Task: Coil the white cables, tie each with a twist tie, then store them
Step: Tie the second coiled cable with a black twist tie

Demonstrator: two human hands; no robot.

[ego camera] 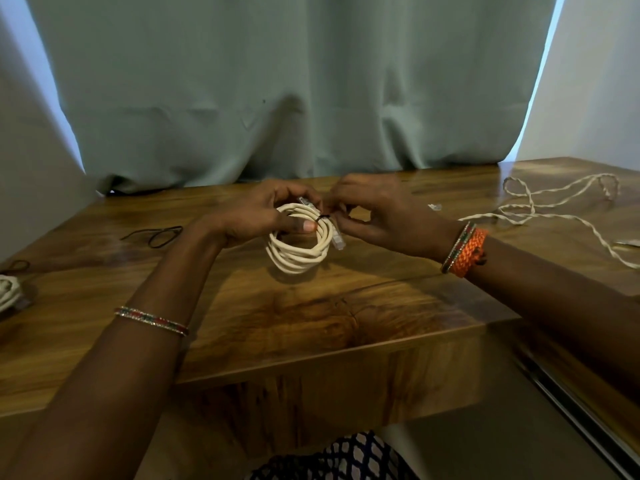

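Note:
A coiled white cable [298, 252] hangs above the middle of the wooden table [311, 317]. My left hand [256, 211] grips the coil's top, thumb pressed on the loops. A black twist tie [323, 218] wraps the coil at its upper right, and my right hand [377, 213] pinches its ends there. Clear plugs [337, 240] stick out beside the tie. An uncoiled white cable [540, 206] lies loose at the far right. Another coiled white cable [8, 292] sits at the left edge.
Loose black twist ties [156, 234] lie on the table to the left, with another [15, 265] near the left edge. A green curtain [294, 88] hangs behind the table. The table's front edge runs below my forearms.

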